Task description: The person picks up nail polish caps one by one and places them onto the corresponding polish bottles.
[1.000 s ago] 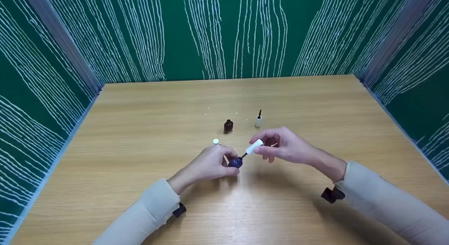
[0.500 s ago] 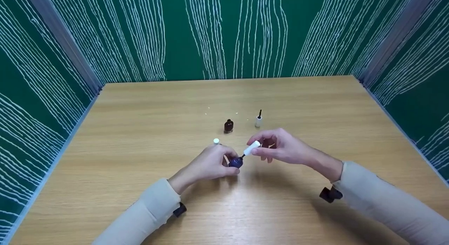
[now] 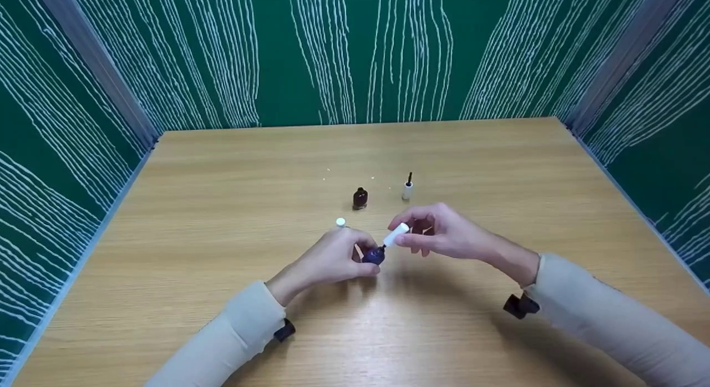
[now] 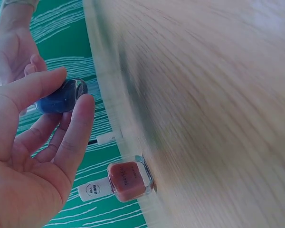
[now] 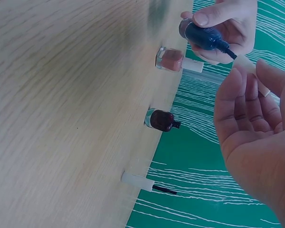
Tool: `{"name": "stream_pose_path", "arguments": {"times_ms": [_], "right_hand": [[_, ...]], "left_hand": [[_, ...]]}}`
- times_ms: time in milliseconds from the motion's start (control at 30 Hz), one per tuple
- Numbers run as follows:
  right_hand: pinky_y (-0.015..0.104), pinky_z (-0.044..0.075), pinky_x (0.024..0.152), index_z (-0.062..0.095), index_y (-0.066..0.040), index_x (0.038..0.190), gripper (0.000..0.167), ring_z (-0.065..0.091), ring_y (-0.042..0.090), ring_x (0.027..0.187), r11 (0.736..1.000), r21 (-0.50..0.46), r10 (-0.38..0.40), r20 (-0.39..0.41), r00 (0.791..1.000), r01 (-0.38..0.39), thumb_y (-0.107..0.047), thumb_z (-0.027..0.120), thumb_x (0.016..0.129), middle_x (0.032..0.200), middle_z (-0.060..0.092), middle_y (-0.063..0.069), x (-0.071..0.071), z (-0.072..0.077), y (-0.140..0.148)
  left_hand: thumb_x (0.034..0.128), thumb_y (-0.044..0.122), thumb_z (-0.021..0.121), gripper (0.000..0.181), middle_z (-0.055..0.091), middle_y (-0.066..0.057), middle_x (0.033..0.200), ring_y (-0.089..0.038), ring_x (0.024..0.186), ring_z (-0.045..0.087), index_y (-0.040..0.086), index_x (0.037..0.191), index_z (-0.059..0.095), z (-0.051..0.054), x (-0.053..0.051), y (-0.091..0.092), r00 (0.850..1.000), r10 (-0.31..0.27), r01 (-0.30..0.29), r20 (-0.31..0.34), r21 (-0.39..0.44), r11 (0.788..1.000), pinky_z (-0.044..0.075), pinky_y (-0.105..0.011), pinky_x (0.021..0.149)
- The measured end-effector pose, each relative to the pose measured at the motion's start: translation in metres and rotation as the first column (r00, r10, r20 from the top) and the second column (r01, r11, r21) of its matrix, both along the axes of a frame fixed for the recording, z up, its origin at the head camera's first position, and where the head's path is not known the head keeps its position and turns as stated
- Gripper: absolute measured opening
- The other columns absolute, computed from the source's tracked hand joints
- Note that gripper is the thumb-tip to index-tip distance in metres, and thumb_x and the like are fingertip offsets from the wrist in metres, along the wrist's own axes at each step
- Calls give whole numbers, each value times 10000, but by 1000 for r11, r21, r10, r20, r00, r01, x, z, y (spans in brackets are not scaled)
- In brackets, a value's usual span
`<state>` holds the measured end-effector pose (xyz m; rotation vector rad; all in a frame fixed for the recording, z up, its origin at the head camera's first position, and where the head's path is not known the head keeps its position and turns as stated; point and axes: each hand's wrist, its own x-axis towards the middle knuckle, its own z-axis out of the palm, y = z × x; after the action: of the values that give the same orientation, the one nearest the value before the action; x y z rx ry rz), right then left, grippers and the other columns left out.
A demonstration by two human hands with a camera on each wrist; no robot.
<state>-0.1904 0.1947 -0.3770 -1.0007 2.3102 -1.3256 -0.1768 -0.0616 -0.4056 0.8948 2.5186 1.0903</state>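
My left hand [image 3: 335, 258] pinches a dark blue nail polish bottle [image 3: 374, 256] between thumb and fingers, tilted and held above the table. In my right hand [image 3: 444, 232] is a white brush cap [image 3: 396, 234], gripped by thumb and fingertips. Its dark stem [image 5: 232, 53] reaches the mouth of the blue bottle; how deep the brush sits inside is hidden. Behind the left hand stands a capped pinkish-brown nail polish bottle [image 4: 127, 180], of which only the white cap [image 3: 340, 223] shows in the head view.
An uncapped dark red polish bottle [image 3: 360, 198] stands on the wooden table [image 3: 222, 209] beyond the hands. To its right, another white brush cap [image 3: 407, 191] stands with its brush up. Tiny white specks [image 3: 373, 178] lie farther back. Green walls [image 3: 288, 60] enclose the table.
My right hand has moved slightly left and toward the blue bottle, and less of the brush stem shows. The left hand and the standing things keep their places.
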Motion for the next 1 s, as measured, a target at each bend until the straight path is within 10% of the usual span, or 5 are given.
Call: {"name": "stream_pose_path", "arguments": {"times_ms": [700,1000], "right_hand": [[400,562,545,715,-59,1148,237,627,357,638,1000,-9,25,-54,998,-25,-199,730,958,816,703,1,1,-6,-6],[259,521,521,720,-108,1149,246,619,207,603,999,29,31,-111,993,-28,-235,751,941,860,715,-4,3,-8,-8]], "left_hand": [[849,186,803,195,705,88,896,-81,794,654,100,1017,753,2,0,1,999,-18,18,-27,21,1000,535,-244,717],[851,178,802,210,700,82,902,-97,798,654,97,1038,753,2,2,1,1000,-17,18,-22,38,999,540,-246,713]]}}
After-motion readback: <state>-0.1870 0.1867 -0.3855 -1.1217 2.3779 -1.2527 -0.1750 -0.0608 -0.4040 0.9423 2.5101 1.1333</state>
